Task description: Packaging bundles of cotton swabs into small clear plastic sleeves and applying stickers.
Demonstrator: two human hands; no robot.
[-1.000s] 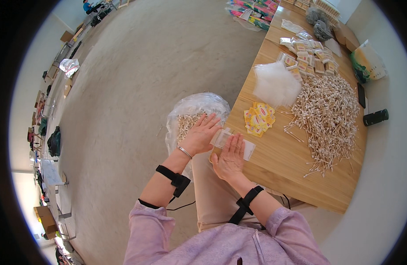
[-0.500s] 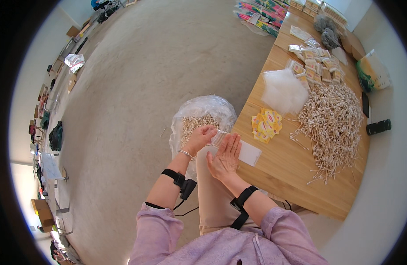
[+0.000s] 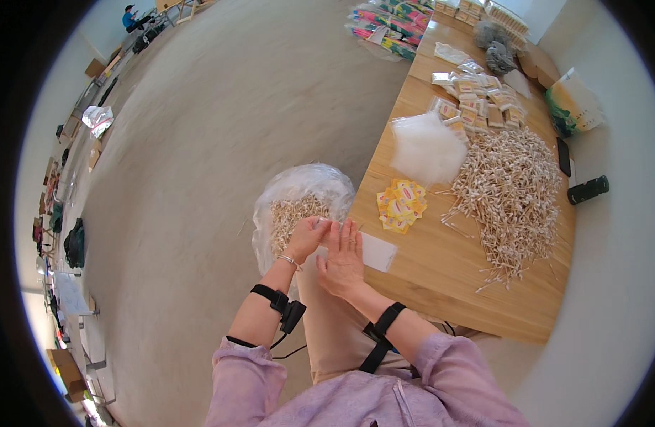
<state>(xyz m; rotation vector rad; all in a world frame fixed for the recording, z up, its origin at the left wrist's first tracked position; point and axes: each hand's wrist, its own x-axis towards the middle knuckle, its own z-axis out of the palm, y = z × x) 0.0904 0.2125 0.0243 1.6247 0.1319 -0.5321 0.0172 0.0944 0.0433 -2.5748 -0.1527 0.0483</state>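
Observation:
At the table's near left edge, my left hand (image 3: 306,238) is closed, its thumb and fingers pinching a clear plastic packet that mostly hides behind the hands. Half a second ago thin swab sticks showed through that packet. My right hand (image 3: 343,262) lies flat beside it with fingers stretched out and together, palm down. Under its fingers a flat white rectangular piece (image 3: 378,253) juts out onto the wooden table (image 3: 441,285). Yellow-and-white printed cards (image 3: 400,205) lie just beyond it. Below and left of my left hand is a clear plastic bag (image 3: 267,206) holding loose cotton swabs (image 3: 293,215).
A big heap of cotton swabs (image 3: 509,199) covers the table's right part. Left of it lies a stack of clear bags (image 3: 427,149); filled swab packets (image 3: 477,99) lie behind. A black cylinder (image 3: 588,190) and a phone-like slab (image 3: 563,156) sit by the wall. Colourful plastic-wrapped bundles (image 3: 391,28) rest beyond the table.
The whole view has shifted, so the table sits further left. My hands have drawn closer together, and the packet between them is now more hidden.

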